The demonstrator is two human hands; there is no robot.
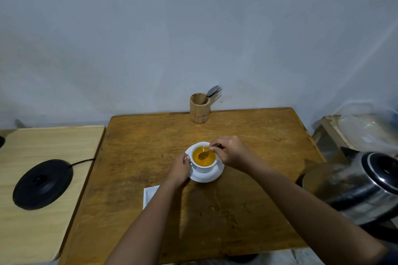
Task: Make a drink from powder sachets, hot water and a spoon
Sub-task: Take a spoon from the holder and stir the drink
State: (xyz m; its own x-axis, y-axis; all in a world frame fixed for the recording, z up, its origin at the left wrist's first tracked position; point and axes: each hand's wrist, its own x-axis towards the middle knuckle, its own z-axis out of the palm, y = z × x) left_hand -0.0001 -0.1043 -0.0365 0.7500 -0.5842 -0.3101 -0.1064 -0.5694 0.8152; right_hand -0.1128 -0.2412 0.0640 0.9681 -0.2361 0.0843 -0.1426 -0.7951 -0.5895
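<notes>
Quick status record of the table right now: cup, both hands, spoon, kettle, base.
cup: white, on saucer, holds orange liquid
left hand: grips the cup's side
right hand: holds spoon, bowl in the liquid
kettle: steel, at right table edge, off its base
kettle base: black, on lighter side table
utensil holder: wooden, at wall, cutlery inside

The kettle (361, 187) is cut off by the right edge and blurred. The left forearm hides part of the white paper (149, 197). The spoon (204, 154) handle disappears inside the right hand's fingers (217, 150).
</notes>
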